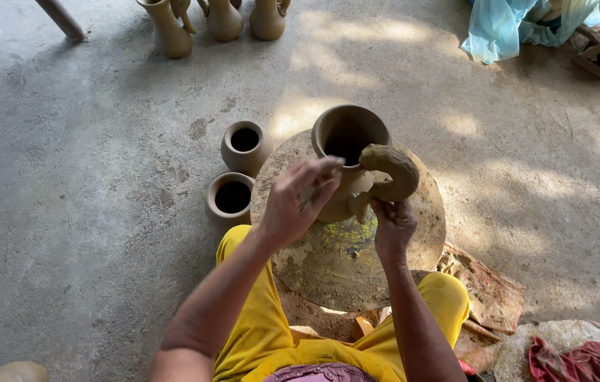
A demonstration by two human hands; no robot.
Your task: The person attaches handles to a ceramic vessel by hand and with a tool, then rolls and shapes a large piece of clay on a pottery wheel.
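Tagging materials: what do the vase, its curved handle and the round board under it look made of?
Vase: unfired clay, matte grey-brown, seemingly damp.
Curved handle: same clay, rough, lumpy, hand-rolled look.
Round board: unclear, maybe wood or stone, clay-crusted, with yellow-green stains.

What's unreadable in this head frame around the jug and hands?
- Jug body, head view: the left hand and the handle cover its near side.
- Handle's lower join: behind the right hand; attached or not, cannot tell.
- Thin item in the left hand: too small to identify.
- Jug's inside: in shadow.
- Three jugs at the back: tops cut by the top edge.
- Wheel base: hidden by the disc and knees.
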